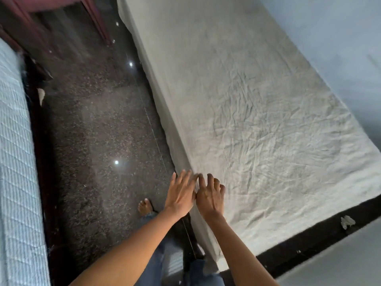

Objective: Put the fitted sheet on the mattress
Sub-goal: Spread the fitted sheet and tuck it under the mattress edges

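Crumpled off-white fitted sheet (pixel 257 120) covers whole top of mattress and drapes down near side; mattress itself is hidden under it. My hands are together at near edge. Left hand (pixel 181 193) flat, fingers straight. Right hand (pixel 210 195) fingers bent onto cloth, can't tell if pinching. I judge mostly done. Left: smooth creases, tuck edge by dark bed frame (pixel 309 240).
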The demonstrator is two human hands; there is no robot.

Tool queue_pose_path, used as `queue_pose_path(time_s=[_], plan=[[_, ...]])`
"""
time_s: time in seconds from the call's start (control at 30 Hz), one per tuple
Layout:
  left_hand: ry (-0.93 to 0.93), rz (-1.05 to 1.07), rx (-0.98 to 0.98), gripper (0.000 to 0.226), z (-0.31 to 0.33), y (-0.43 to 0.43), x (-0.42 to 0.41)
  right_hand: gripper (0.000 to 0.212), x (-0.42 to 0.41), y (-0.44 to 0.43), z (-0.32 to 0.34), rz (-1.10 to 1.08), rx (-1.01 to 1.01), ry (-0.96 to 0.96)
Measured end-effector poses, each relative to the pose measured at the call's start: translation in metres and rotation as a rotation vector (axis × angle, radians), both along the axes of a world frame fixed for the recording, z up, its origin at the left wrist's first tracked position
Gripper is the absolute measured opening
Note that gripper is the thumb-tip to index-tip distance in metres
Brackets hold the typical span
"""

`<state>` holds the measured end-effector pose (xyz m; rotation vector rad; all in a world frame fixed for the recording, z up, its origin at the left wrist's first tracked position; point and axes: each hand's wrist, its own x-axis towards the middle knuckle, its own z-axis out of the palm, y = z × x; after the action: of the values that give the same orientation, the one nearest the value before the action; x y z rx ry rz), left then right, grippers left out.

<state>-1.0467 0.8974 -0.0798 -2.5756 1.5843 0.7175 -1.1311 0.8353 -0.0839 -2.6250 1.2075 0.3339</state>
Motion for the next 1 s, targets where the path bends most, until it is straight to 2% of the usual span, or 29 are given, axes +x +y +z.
queue_pose_path(time_s=[0.17,0.33,0.43,0.7,1.0], plan=[[-0.032,0.067,-0.070,0.053,0.045,0.002,0.114,0.052,0.113,0.000,0.047,0.036,-0.026,-0.078],[-0.112,0.042,-0.084,0.055,0.089,-0.010,0.211,0.063,0.213,-0.015,0.083,0.055,-0.036,-0.097],[-0.150,0.064,-0.096,0.056,0.106,-0.021,0.260,0.059,0.264,-0.028,0.102,0.088,-0.025,-0.131],[-0.190,0.099,-0.090,0.058,0.117,-0.075,0.359,0.059,0.366,-0.088,0.112,0.159,-0.029,-0.138],[-0.198,0.166,-0.104,0.058,0.124,-0.172,0.493,0.053,0.512,-0.190,0.122,0.225,0.019,-0.168]])
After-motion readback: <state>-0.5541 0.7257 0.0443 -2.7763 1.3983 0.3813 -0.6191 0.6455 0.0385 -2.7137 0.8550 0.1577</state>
